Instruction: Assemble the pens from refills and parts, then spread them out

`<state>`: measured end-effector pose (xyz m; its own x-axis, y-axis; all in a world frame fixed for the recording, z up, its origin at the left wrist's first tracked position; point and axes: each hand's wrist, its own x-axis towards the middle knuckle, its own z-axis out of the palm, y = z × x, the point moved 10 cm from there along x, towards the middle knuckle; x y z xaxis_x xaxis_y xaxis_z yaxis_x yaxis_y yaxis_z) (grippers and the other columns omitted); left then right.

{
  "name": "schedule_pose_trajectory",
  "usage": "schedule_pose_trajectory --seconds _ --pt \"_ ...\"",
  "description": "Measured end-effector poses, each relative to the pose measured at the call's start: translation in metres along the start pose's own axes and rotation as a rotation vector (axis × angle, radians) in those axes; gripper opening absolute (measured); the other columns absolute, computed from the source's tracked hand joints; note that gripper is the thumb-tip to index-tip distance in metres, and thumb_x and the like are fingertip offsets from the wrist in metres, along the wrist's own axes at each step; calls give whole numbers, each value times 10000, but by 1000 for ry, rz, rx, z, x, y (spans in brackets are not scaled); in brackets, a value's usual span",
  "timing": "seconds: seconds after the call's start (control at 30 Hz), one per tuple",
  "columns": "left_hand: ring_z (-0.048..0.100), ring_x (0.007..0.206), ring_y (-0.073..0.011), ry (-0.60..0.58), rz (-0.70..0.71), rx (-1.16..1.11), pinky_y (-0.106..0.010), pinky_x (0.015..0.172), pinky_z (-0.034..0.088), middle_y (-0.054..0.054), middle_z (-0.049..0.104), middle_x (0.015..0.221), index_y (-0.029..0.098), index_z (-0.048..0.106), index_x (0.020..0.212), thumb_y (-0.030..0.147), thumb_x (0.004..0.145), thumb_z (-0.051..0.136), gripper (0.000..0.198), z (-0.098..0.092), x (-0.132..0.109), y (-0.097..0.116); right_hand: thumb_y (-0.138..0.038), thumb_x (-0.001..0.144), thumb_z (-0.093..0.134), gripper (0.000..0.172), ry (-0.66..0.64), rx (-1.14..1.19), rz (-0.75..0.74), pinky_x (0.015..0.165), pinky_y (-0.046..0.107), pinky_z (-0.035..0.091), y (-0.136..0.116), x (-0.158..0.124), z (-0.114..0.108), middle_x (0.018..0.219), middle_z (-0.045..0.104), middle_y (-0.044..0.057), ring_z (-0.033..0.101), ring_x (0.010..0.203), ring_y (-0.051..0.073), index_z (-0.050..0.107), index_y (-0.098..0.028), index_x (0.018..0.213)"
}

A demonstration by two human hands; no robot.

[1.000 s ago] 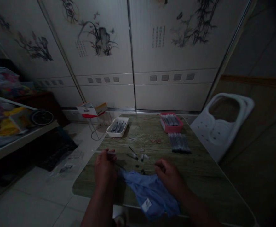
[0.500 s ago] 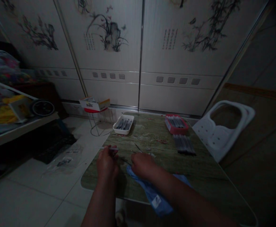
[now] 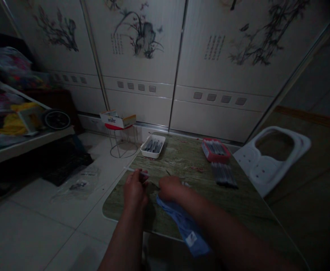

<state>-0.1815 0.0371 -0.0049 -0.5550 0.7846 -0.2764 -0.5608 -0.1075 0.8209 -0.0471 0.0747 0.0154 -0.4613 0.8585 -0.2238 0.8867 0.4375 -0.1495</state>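
Observation:
My left hand [image 3: 136, 191] is closed around a thin pale tube [image 3: 129, 169] that looks like a pen barrel, held over the table's left side. Just to its right, my right hand [image 3: 169, 188] is closed, its fingertips turned down and hidden. A thin dark stick [image 3: 167, 172] shows just beyond my right hand; whether it is held, I cannot tell. Under my right hand and forearm, a blue cloth [image 3: 179, 220] with a white label hangs over the near table edge.
A white tray [image 3: 143, 153] of pens stands on the table's [image 3: 182, 150] far left. At the right, a red basket [image 3: 207, 155] holds more, with a row of clear pens [image 3: 224, 175] before it. A white folding chair [image 3: 248, 162] and a stool with a box [image 3: 115, 121] stand nearby.
The view has shifted, so the scene sits slightly further right. The dark stick between my hands shows less now. Both hands keep nearly the same pose.

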Motion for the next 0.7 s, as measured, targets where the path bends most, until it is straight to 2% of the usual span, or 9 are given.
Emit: schedule_pose_trajectory --seconds 0.07,0.27,0.4,0.53,0.7 --pt "621 652 -100 -10 -7 4 -211 555 420 -24 723 896 188 644 938 416 752 723 304 1 0 -2 -296 751 716 219 36 34 8 730 374 548 9 -3 -5 1005 775 201 741 909 337 781 -158 909" --pt "627 648 -98 -71 -43 7 -203 551 440 -30 723 895 182 640 939 387 797 706 259 8 1 -11 -279 839 599 160 215 214 22 597 242 416 43 -19 -24 881 742 57 659 764 180 707 -194 922" --pt "641 643 -96 -110 -81 19 -203 561 472 -46 728 896 168 640 949 317 869 650 169 15 -3 -18 -209 800 561 99 372 651 3 577 227 384 65 -42 -33 737 647 -9 584 693 147 653 -186 827" --pt "653 624 -100 -167 -131 -27 -203 560 489 -66 733 879 162 630 957 270 911 610 119 24 -9 -26 -280 805 562 147 330 1059 43 568 233 390 81 -73 -20 666 603 -26 540 609 131 656 -179 854" --pt "657 611 -106 -207 -215 -72 -206 548 505 -81 729 859 152 618 937 232 949 564 98 34 -17 -41 -326 738 621 202 293 1357 138 497 229 310 92 -107 -7 571 528 -57 430 493 99 645 -176 871"
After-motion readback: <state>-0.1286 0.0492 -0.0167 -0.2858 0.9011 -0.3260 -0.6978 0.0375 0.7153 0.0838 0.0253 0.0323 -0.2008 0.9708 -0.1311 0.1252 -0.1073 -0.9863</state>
